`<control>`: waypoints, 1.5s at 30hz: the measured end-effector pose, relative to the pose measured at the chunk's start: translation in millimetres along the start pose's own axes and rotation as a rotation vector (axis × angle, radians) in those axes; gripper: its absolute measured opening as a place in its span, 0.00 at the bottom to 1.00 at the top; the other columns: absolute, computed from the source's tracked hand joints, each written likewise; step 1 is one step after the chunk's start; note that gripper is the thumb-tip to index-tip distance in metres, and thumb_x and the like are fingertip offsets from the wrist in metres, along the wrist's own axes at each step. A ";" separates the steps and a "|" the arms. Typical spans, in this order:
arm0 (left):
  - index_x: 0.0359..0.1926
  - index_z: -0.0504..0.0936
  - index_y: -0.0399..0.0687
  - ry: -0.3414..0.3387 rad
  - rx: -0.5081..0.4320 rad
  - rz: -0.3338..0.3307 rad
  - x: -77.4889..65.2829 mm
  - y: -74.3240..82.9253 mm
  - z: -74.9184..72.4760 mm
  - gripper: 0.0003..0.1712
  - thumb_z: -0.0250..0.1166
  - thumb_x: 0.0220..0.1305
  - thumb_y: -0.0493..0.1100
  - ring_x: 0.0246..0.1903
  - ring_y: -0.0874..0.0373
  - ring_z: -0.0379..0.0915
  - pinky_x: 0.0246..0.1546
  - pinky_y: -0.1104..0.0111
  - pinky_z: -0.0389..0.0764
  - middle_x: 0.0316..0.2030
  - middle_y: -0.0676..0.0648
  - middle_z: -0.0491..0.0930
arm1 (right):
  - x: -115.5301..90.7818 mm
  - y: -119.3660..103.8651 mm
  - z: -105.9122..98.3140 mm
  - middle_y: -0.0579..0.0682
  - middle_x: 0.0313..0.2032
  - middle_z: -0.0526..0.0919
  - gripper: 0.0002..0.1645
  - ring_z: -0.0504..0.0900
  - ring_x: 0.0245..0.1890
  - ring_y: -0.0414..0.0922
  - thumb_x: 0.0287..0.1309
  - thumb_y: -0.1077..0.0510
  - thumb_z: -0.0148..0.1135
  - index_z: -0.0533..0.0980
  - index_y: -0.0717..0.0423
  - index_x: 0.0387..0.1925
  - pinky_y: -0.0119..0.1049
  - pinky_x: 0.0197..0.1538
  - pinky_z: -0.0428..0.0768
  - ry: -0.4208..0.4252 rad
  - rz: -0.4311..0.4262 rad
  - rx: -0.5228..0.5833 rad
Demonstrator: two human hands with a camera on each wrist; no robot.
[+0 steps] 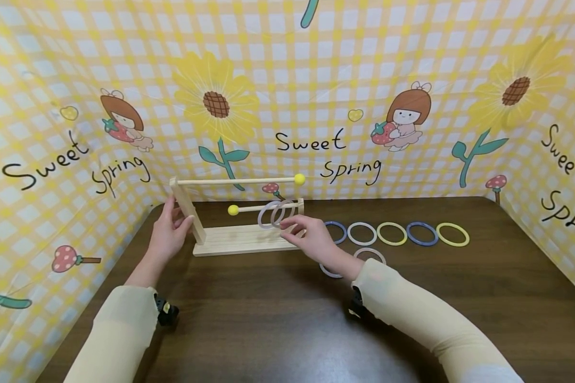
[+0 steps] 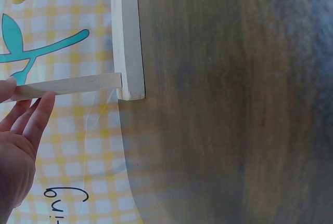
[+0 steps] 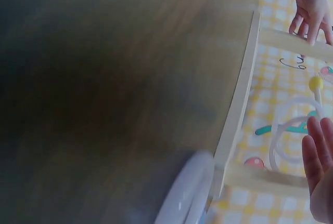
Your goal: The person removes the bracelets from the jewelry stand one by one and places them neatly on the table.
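A wooden stand has a flat base [image 1: 244, 240], a tall left post [image 1: 188, 210] and a shorter right post. From each post a rod with a yellow ball end reaches inward, the upper rod [image 1: 239, 181] longer. My left hand [image 1: 169, 234] grips the tall post between thumb and fingers, which also shows in the left wrist view [image 2: 23, 141]. Two pale rings [image 1: 263, 222] hang on the lower rod [image 1: 249, 208]. Right beside them is my right hand [image 1: 311, 236], thumb and fingers apart. Its fingers [image 3: 312, 161] look loosely extended near the rings in the right wrist view.
Right of the stand lies a row of rings: a blue ring [image 1: 340, 242], a white ring [image 1: 361, 224], a yellow ring [image 1: 392, 224], another blue and another yellow. Two pale rings lie in front, partly behind my right forearm. A checked cloth [image 1: 287, 80] encloses the table [image 1: 268, 319].
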State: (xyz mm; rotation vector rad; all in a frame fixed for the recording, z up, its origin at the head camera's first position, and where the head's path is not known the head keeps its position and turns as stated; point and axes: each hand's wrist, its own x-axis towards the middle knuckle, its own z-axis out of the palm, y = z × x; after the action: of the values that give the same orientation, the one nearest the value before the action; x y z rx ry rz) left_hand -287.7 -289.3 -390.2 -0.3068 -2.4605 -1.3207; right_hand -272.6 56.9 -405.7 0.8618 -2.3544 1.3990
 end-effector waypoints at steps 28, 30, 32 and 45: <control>0.76 0.46 0.47 -0.007 0.002 0.003 -1.2 1.5 -0.3 0.40 0.56 0.71 0.32 0.54 0.31 0.71 0.40 0.64 0.86 0.60 0.22 0.66 | 23.0 -5.1 44.5 0.50 0.49 0.84 0.20 0.86 0.37 0.43 0.59 0.58 0.69 0.81 0.57 0.53 0.26 0.32 0.81 -0.030 0.122 -0.044; 0.76 0.46 0.47 -0.006 0.005 0.003 -1.2 1.5 -0.5 0.40 0.55 0.71 0.33 0.54 0.31 0.70 0.39 0.67 0.86 0.59 0.22 0.66 | 24.6 -6.5 46.4 0.50 0.50 0.84 0.20 0.86 0.38 0.43 0.59 0.57 0.68 0.80 0.57 0.54 0.27 0.33 0.82 -0.035 0.136 -0.053; 0.76 0.46 0.47 -0.006 0.003 0.002 -1.3 1.5 -0.4 0.40 0.56 0.71 0.33 0.54 0.31 0.70 0.39 0.69 0.85 0.59 0.22 0.66 | 25.7 -7.6 48.5 0.50 0.52 0.83 0.21 0.86 0.38 0.43 0.60 0.57 0.68 0.79 0.57 0.55 0.26 0.34 0.82 -0.041 0.150 -0.057; 0.75 0.48 0.46 0.000 0.009 0.014 -1.0 1.6 -0.8 0.38 0.56 0.71 0.33 0.54 0.30 0.71 0.42 0.56 0.85 0.58 0.22 0.67 | 30.8 -14.0 54.0 0.45 0.38 0.86 0.11 0.82 0.30 0.38 0.58 0.57 0.70 0.81 0.53 0.42 0.27 0.29 0.79 -0.007 0.170 -0.062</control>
State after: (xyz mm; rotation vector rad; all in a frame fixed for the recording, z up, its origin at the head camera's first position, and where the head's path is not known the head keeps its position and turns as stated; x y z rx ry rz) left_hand -286.0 -289.0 -389.0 -0.3210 -2.4589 -1.3040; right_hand -284.5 -5.6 -407.1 0.6646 -2.5132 1.3781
